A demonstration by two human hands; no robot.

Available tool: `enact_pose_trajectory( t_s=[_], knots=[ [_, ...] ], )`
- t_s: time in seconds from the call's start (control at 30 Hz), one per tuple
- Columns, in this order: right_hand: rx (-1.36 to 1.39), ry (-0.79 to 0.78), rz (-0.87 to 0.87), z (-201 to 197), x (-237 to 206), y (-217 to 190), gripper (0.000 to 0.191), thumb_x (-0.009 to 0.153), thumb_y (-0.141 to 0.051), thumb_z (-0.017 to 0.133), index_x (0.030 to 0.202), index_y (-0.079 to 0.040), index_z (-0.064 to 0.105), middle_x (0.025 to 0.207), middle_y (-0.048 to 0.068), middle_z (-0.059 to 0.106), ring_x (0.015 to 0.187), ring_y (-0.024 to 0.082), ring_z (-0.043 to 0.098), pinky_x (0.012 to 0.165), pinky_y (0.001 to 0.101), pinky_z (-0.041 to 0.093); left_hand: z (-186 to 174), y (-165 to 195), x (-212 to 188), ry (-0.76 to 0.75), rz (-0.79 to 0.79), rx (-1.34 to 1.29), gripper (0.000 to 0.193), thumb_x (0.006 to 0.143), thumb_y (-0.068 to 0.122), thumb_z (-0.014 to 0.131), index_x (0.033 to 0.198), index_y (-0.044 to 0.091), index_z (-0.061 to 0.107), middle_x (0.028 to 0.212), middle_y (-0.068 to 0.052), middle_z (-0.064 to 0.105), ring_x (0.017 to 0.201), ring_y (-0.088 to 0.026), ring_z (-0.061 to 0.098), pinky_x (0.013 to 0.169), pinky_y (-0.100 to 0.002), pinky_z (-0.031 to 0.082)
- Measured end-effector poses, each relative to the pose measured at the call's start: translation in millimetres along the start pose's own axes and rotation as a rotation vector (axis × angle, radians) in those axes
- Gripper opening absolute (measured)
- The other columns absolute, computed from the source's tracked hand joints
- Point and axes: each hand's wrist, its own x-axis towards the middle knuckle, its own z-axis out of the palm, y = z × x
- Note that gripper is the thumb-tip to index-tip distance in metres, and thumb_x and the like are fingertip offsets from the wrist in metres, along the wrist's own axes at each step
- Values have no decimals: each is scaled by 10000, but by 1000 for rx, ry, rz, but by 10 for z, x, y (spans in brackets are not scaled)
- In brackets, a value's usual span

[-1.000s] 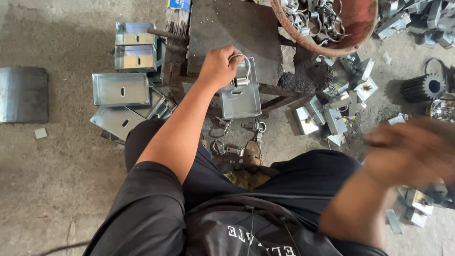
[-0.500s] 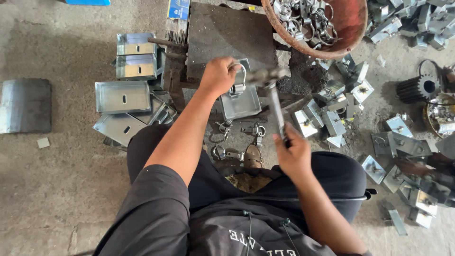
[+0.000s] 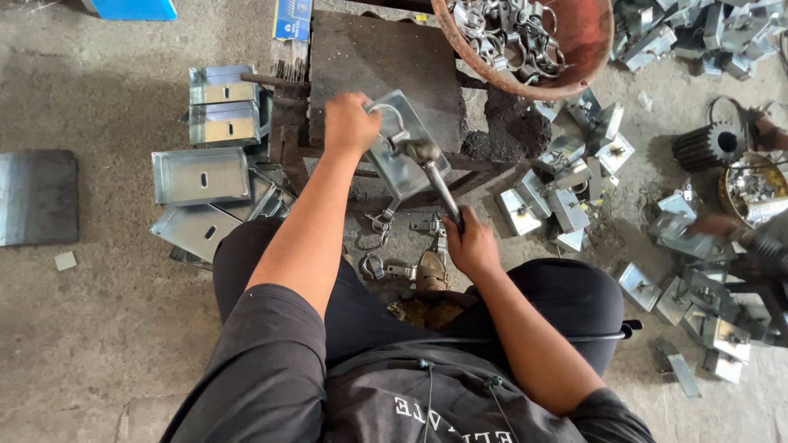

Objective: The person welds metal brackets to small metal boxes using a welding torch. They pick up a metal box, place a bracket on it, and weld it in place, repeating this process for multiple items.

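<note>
Hammering metal box (image 3: 404, 148) on table (image 3: 369, 57).
Left hand (image 3: 349, 123) fingers clamping box to steady it; right hand (image 3: 469, 246) fingers wrapped tight around hammer (image 3: 435, 172) handle.

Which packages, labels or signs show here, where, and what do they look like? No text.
Blue packet: top centre, flat on the floor just beyond the dark block that the left hand rests at; rectangular, blue with yellow and white print.
Blue flat thing: top left edge, cut off by the frame; plain blue, kind unclear.
Print on the person's dark shirt: bottom centre, pale letters.
No screens or signs.
</note>
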Motion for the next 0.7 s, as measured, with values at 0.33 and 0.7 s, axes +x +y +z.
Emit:
enact_pose_trajectory(
  t_s=[0.33, 0.7],
  knots=[
    [-62, 103, 348, -717, 579, -4, 252, 946, -272, 717, 1107, -78, 709, 787, 204, 695, 758, 424, 687, 695, 509, 524, -560, 860, -73, -11, 231, 25, 130, 820, 132, 799, 870, 43, 719, 946, -149, 685, 884, -351, 690, 761, -446, 563],
    [76, 177, 417, -337, 911, 975, 544, 824, -87, 637, 1366, -121, 668, 1036, 228, 733, 954, 368, 727, 864, 436, 561, -560, 1012, -476, -218, 600, 427, 181, 840, 232, 776, 925, 120, 662, 1299, -107, 655, 1242, -268, 611, 1004, -488, 444]
  ],
)
